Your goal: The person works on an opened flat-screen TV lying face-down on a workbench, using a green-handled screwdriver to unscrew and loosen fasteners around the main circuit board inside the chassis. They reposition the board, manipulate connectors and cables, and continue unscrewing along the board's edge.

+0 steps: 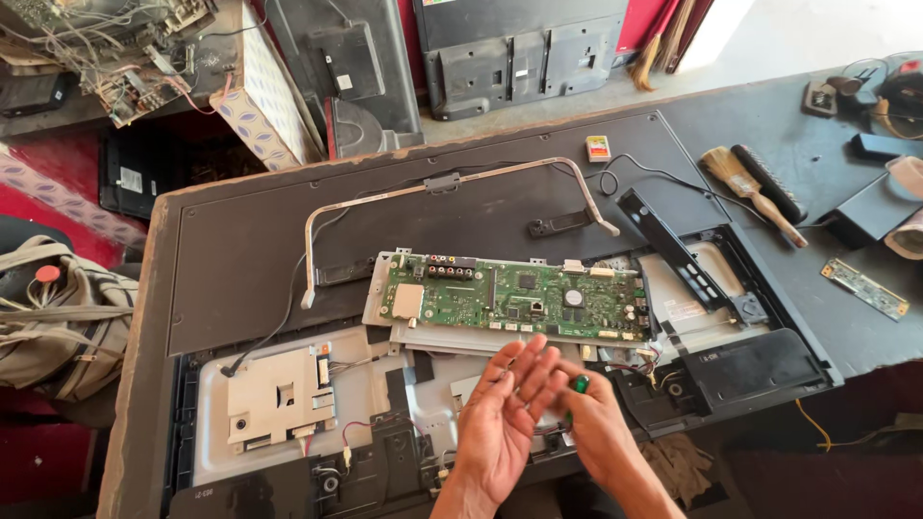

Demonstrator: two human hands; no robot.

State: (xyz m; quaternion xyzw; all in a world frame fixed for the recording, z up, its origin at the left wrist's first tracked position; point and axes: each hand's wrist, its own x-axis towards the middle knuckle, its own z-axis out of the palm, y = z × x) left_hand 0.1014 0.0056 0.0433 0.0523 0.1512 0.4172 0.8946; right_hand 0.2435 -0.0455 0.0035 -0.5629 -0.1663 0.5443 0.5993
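Two bare hands are seen low in the frame, over the lower edge of an opened flat television (240,250) that lies face down on a dark workbench (808,154). The left hand (505,408) is held palm up, its fingers extended and loosely fanned, pressed against nothing. The right hand (596,423) is crossed just behind it, and a green-handled tool (581,384) is gripped in it; only the green end of the handle is shown between the two hands, and the rest of the right hand's fingers cannot be made out.

The television's shallow back shell serves as the container here. Inside it a green circuit board (514,298) is seated just above the hands, mounted on a pale metal chassis plate (361,384). A second, beige board cover (279,399) is set in the lower left of the shell, with thin wires beside it. A black plastic bracket (663,240) is laid tilted at the right end of the shell. A bent metal stand bar (442,183) is rested on the black back panel.

On the bench to the right, well apart from the hands, a paintbrush (750,187), a narrow green strip board (865,288) and a small box (598,147) are laid. A canvas bag (58,317) is seen at the left.
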